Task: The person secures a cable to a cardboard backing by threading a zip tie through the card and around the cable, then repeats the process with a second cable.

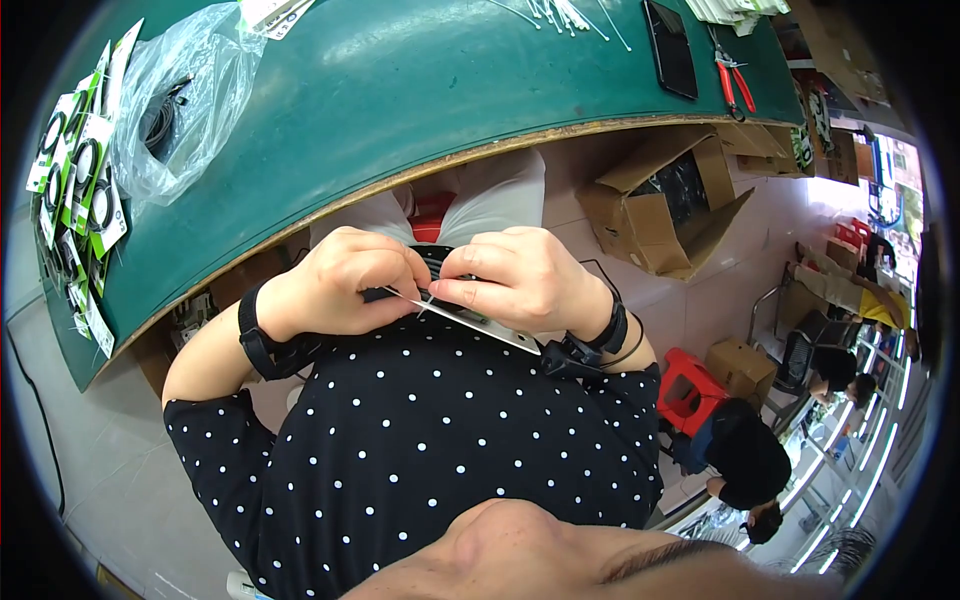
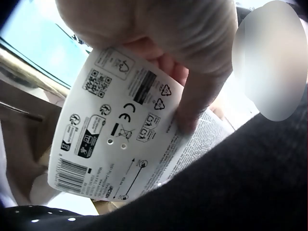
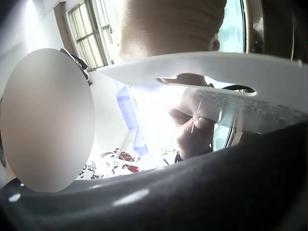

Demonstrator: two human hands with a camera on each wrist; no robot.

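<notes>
In the head view, both hands meet in front of the dotted shirt, over a white packaging card (image 1: 497,334). The left hand (image 1: 350,283) grips the card; in the left wrist view its thumb lies flat on the printed back (image 2: 120,125), which carries a barcode and a QR code. The right hand (image 1: 525,282), fingers bent, holds the card's other side near its hang slot (image 3: 211,88). A thin white cable tie (image 3: 196,120) sticks out at the left fingertips in the right wrist view. Fingers largely hide the dark part on the card's far face.
Beyond the hands is a green table (image 1: 400,90). On it lie carded black cables (image 1: 85,190), a clear bag (image 1: 215,90), loose cable ties (image 1: 565,14), a phone (image 1: 670,50) and red-handled cutters (image 1: 733,85). An open carton (image 1: 640,225) stands on the floor, right. People sit farther right.
</notes>
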